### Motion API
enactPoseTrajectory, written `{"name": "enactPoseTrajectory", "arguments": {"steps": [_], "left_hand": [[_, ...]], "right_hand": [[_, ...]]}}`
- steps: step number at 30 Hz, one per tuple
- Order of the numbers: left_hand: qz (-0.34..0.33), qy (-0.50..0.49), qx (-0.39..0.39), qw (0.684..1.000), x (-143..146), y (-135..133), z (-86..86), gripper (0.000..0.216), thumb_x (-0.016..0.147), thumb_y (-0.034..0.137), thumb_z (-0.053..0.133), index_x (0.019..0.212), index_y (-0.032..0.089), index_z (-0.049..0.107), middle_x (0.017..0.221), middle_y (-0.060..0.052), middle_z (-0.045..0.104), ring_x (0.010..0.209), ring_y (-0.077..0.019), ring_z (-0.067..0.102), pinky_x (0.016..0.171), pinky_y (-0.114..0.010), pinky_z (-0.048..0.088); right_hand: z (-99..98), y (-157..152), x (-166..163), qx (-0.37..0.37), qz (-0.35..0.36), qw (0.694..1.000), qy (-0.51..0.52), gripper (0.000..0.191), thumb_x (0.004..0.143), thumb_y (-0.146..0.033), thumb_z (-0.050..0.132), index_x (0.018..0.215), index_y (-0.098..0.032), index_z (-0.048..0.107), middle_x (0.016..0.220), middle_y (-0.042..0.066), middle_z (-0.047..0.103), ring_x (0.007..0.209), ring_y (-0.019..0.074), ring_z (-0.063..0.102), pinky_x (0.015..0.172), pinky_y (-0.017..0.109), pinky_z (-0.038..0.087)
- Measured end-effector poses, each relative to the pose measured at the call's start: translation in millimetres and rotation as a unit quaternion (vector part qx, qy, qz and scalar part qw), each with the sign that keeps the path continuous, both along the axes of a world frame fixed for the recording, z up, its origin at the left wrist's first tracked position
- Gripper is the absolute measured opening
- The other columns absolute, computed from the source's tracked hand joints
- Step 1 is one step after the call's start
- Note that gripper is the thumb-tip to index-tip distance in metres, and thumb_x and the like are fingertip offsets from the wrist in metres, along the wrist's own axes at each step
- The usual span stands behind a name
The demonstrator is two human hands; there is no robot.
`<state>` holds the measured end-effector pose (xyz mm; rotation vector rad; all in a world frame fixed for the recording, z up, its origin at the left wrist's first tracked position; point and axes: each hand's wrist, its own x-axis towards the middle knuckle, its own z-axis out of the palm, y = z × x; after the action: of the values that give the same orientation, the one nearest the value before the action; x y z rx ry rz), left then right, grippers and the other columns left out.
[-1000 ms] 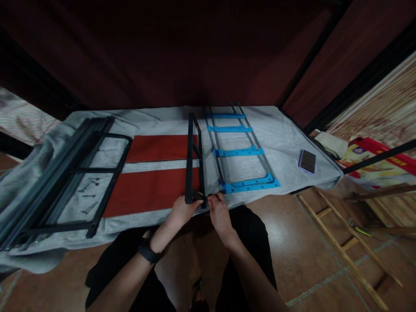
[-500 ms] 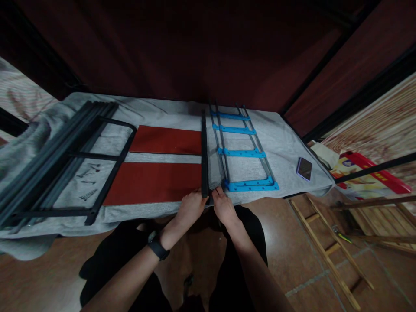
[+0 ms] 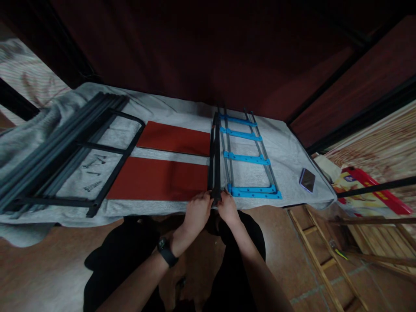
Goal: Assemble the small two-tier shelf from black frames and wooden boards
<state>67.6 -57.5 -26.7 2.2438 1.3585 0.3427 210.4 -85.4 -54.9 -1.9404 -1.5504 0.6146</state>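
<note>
A long black bar [image 3: 216, 156] runs away from me across the cloth, with a thinner dark strip [image 3: 211, 164] along its left side. At the bar's near end my left hand [image 3: 199, 212] is closed around it from the left, watch on the wrist. My right hand [image 3: 228, 209] pinches the same end from the right; its fingertips are partly hidden. Two red-brown boards [image 3: 159, 178] lie to the left of the bar. On the right, close beside it, is a frame of thin grey rods with blue crosspieces [image 3: 248, 158].
A black ladder-like frame [image 3: 118, 182] and several grey tubes [image 3: 65, 143] lie on the left, with screws [image 3: 93, 173] nearby. A phone [image 3: 307, 180] rests on the cloth's right side. Wooden ladder pieces [image 3: 320, 251] and a red-yellow box [image 3: 367, 190] are beyond the right edge.
The black bar has turned and shifted right with both hands, closer to the blue-and-grey frame. The grey gap between them has narrowed, and a dark strip now shows on its left. The view has also tilted slightly.
</note>
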Motion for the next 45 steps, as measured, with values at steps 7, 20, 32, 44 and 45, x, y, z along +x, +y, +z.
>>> {"name": "enactPoseTrajectory", "arguments": {"steps": [7,20,32,44,45], "left_hand": [[-0.022,0.000,-0.011,1.000,3,0,-2.0,0.029,0.095,0.023,0.047,0.123,0.018,0.057,0.106,-0.013,0.070,0.095,-0.0238,0.067,0.079,-0.032,0.049],[-0.132,0.034,0.062,0.989,-16,5,5.9,0.051,0.087,0.002,0.043,0.136,0.016,0.046,0.116,-0.014,0.064,0.108,-0.0244,0.061,0.094,-0.038,0.046],[-0.121,-0.045,0.063,0.990,-36,3,-10.2,0.048,0.084,0.022,0.063,0.130,0.017,0.051,0.130,-0.014,0.056,0.119,-0.0296,0.051,0.102,-0.045,0.041],[0.012,-0.207,0.054,0.977,-6,-8,-7.6,0.026,0.096,0.022,0.046,0.119,0.017,0.056,0.108,-0.009,0.065,0.101,-0.0228,0.060,0.087,-0.038,0.050],[0.005,-0.188,0.067,0.980,-3,-9,-5.5,0.026,0.095,0.020,0.048,0.119,0.018,0.057,0.106,-0.009,0.066,0.100,-0.0234,0.059,0.086,-0.039,0.051]], "right_hand": [[-10.2,-4,-1,0.009,-0.034,0.998,0.045,0.029,0.076,-0.002,0.044,0.089,-0.017,0.065,0.094,0.008,0.066,0.086,0.0197,0.063,0.080,0.034,0.052],[-15.5,-6,0,-0.005,-0.021,0.998,0.061,0.030,0.080,-0.006,0.042,0.095,-0.016,0.067,0.089,0.008,0.066,0.082,0.0196,0.063,0.078,0.034,0.053],[4.1,-6,-2,0.026,0.059,0.996,-0.058,0.034,0.082,-0.004,0.042,0.102,-0.017,0.065,0.099,0.011,0.061,0.094,0.0219,0.058,0.085,0.035,0.048],[-2.2,-4,-4,0.038,0.016,0.999,0.033,0.030,0.079,-0.009,0.041,0.088,-0.016,0.069,0.087,0.009,0.066,0.085,0.0207,0.061,0.078,0.032,0.049],[-3.6,-6,-5,0.033,0.002,0.999,0.041,0.028,0.079,-0.011,0.042,0.086,-0.016,0.068,0.085,0.009,0.067,0.082,0.0207,0.062,0.076,0.032,0.049]]}}
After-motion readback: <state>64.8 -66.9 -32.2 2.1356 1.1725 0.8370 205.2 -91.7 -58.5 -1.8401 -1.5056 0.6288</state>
